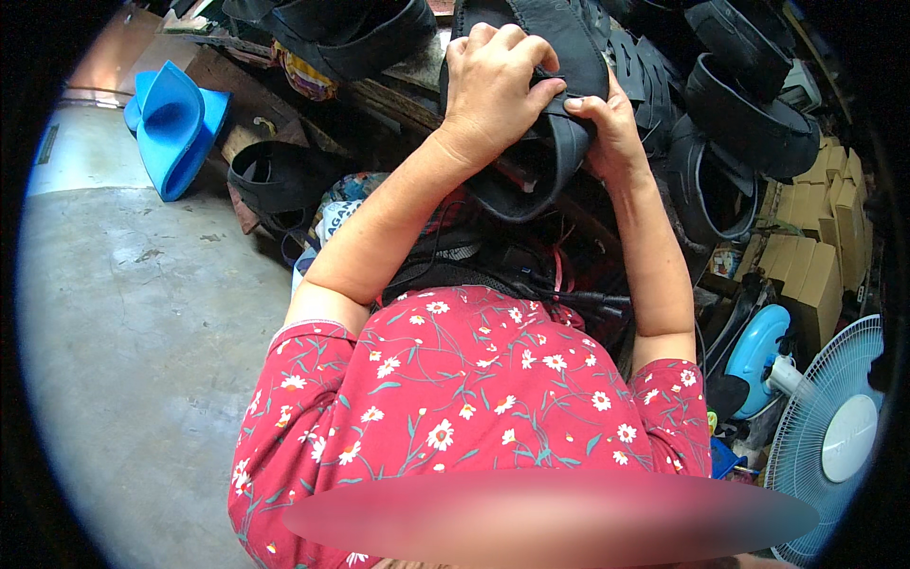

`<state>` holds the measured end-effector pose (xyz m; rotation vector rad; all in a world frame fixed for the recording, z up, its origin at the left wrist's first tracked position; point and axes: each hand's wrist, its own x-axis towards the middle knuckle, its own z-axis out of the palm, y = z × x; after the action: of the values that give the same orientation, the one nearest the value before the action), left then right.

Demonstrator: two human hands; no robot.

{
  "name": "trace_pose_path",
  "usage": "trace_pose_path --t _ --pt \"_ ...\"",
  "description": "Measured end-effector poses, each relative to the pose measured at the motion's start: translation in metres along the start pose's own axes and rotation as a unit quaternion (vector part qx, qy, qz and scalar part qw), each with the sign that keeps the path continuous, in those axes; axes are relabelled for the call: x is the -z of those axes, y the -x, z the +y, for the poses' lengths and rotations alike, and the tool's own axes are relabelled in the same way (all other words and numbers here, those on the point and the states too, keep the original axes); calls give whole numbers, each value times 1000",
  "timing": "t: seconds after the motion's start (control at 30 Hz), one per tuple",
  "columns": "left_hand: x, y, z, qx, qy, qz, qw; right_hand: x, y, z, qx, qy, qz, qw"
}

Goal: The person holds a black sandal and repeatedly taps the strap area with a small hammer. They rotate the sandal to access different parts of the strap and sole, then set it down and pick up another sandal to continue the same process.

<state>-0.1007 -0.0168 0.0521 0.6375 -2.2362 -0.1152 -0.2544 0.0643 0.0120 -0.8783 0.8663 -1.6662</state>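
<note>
A black shoe upper [578, 59], with an open loop at its near end, is held up at the top middle of the head view. My left hand [502, 90] lies over it from the left, thumb and forefinger pinched together at a strap edge. On the right side my right hand [611, 123] grips the same piece. Its thumb presses on top near the left thumb, while its other fingers are mostly hidden behind the material. Several cut black strap pieces [645, 85] lie just right of the upper.
More black shoe uppers [749, 119] are piled at the right, and another [275, 180] hangs at the left. A blue folded foam piece [175, 128] is at the far left above the grey floor [142, 332]. Cardboard pieces [801, 275] and a fan [844, 436] stand at the right.
</note>
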Motion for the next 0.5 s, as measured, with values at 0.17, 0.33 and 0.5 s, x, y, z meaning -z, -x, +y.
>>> trace_pose_path --t 0.17,0.33,0.5 --pt "11 8 -7 -11 74 83 994 1 1 -6 -5 -12 13 1000" --pt "15 12 -6 -60 72 81 992 -6 3 -9 -5 -39 11 999" --pt "17 7 -3 -37 103 27 994 -11 4 -7 -3 -32 3 999"
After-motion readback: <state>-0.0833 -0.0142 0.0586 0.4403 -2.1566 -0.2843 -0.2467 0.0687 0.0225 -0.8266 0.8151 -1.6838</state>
